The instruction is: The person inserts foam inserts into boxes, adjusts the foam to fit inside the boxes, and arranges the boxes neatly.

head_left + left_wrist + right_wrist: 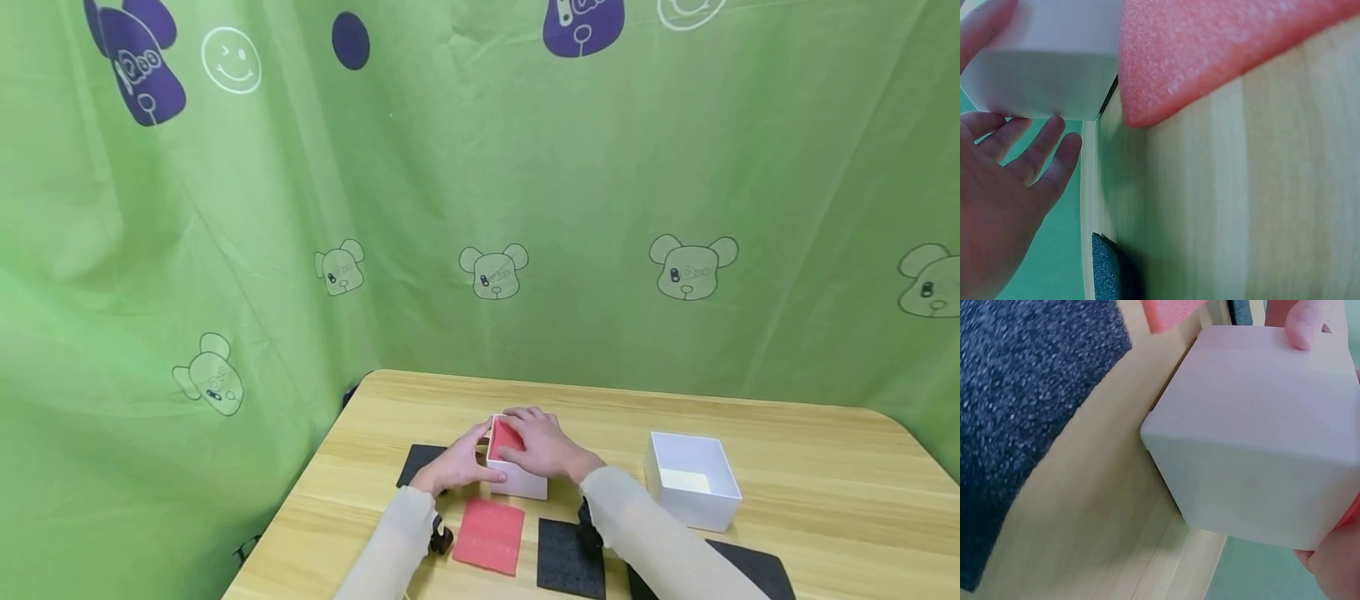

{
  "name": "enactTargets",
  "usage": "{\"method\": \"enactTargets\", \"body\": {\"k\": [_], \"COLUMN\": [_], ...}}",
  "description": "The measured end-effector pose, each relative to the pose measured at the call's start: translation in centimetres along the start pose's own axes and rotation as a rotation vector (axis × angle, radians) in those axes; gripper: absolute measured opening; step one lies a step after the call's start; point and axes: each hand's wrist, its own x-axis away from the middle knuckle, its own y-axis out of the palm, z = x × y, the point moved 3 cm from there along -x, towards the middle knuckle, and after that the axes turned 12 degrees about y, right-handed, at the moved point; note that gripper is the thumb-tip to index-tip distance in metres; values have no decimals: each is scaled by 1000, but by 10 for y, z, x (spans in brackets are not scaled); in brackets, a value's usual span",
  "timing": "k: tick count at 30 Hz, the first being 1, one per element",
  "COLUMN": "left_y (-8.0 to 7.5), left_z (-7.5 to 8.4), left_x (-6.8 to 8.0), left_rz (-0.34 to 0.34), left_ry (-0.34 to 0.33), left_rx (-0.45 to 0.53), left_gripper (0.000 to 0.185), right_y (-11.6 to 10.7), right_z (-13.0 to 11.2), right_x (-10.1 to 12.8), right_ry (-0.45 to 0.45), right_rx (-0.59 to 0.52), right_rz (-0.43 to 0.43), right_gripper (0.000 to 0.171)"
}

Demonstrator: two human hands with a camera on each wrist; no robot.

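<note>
A white box (519, 482) stands upright on the table with a red foam sheet (504, 437) in its open top. My left hand (459, 463) grips the box from the left, thumb on the near wall and fingers along the side. The left wrist view shows those fingers of the left hand (1019, 162) against the white wall. Over the top lies my right hand (546, 447), its thumb and fingers bent about the red sheet near the rim. In the right wrist view, part of the right hand (1338, 562) shows beside a strip of red; its fingertips are mostly hidden.
A second red foam sheet (489, 536) lies in front of the box, with a black foam sheet (564, 567) to its right. Another black sheet (422, 461) is at the left. A second white box (693, 504), open-topped, stands right, near a larger black piece (753, 571). A green curtain (585, 333) hangs behind.
</note>
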Motion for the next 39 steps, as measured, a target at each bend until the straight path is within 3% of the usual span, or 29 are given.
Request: {"method": "enactTargets", "body": {"k": [4,9,19,25,39], "left_y": [-1,0,1,2,3], "left_z": [8,-5,-8,-8,-7], "left_x": [0,-1,3,2,0], "left_rz": [-1,5,29,26,15], "left_ry": [-12,-35,-88,-74,-93], "left_rx": [1,5,5,10,11], "left_gripper": [92,94,98,97,101], "right_y": [-4,-13,-29,-32,-28], "right_z": [1,7,28,33,33], "right_x": [2,8,26,32,36], "right_ry": [13,24,-10,2,10], "right_rx": [-25,-58,-25,43,36], "right_rz": [-9,-17,0,-33,-78], "right_gripper": [58,59,57,60,61]}}
